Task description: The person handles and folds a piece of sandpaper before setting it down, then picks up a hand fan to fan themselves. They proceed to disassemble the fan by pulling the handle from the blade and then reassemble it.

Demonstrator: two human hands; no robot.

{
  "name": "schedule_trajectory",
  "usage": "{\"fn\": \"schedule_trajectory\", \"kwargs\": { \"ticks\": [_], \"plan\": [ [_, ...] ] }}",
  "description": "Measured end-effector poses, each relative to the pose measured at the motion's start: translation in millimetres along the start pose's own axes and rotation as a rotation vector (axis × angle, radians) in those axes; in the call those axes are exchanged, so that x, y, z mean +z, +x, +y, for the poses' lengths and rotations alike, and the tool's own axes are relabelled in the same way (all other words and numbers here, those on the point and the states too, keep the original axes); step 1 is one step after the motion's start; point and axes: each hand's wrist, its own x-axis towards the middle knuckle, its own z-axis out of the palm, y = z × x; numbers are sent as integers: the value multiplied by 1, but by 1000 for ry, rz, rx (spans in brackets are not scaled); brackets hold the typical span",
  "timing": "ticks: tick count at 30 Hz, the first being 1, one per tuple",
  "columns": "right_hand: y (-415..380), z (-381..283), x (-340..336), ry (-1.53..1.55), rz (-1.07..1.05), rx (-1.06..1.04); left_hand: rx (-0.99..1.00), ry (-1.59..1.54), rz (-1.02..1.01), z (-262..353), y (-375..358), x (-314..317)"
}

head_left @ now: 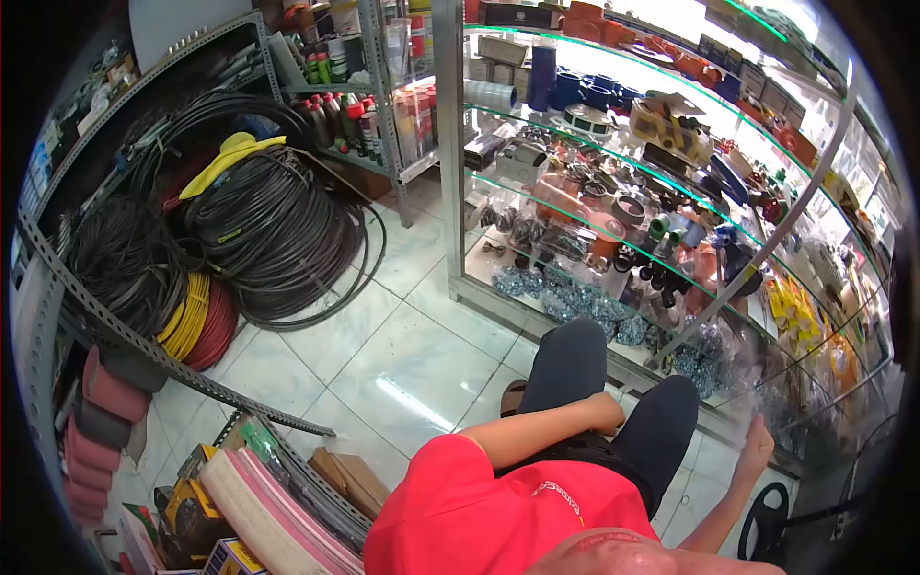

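My left hand (605, 412) is closed in a fist and rests between my thighs, close to the dark trousers (565, 369); nothing shows in it. To the right, my right hand (757, 441) is raised beside the lower edge of the glass display case (613, 340). Its fingers are curled together, and what they hold, if anything, is too small to tell. The red shirt (537, 498) fills the bottom middle, with both knees bent toward the case.
Black cable coils (278, 225) lie at the left, near yellow cable (187, 321) and a perforated metal bar (182, 369). Spray cans (355, 125) stand on a shelf behind. Pink and grey rolls (105, 393) are at far left. A black ring-shaped handle (764, 522) is at lower right.
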Motion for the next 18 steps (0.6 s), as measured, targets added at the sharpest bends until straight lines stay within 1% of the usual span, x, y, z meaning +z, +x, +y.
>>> {"fn": "schedule_trajectory", "kwargs": {
  "ticks": [1, 2, 3, 5, 7, 8, 9, 11, 12, 13, 15, 16, 17, 18],
  "plan": [
    [4, 0, -5, 0, -6, -5, 74, -214, 179, 3, -1, -4],
    [8, 0, -12, -203, 86, -168, 84, -165, 346, 7, -7, -5],
    [10, -5, -17, -405, 177, -331, -175, 137, -32, 44, -23, -48],
    [7, -25, -19, 244, 413, 49, -106, 173, -143, 58, -36, -75],
    [9, -54, -16, 1092, 27, -275, -107, 168, -155, 61, -38, -78],
    [8, -71, -11, 1325, -307, -365, -106, 171, -161, 62, -39, -78],
    [8, -69, -9, 1321, -310, -368, -104, 170, -157, 62, -39, -78],
    [6, -50, 1, 1208, -203, -279, -86, 165, -142, 61, -39, -79],
    [6, -32, 8, 957, 61, -174, -90, 164, -133, 63, -39, -82],
    [6, -23, 5, 959, 50, -177, -88, 153, -142, 66, -41, -86],
    [7, -12, 2, -237, 107, 16, -95, 141, -151, 66, -45, -88],
    [9, -12, -6, -357, 102, -43, -109, 129, -142, 66, -45, -87],
    [12, -12, -12, -356, 98, -44, -122, 115, -133, 66, -44, -87],
    [11, -27, -12, 31, 315, 43, -98, 133, -146, 66, -43, -87]
  ]
}}
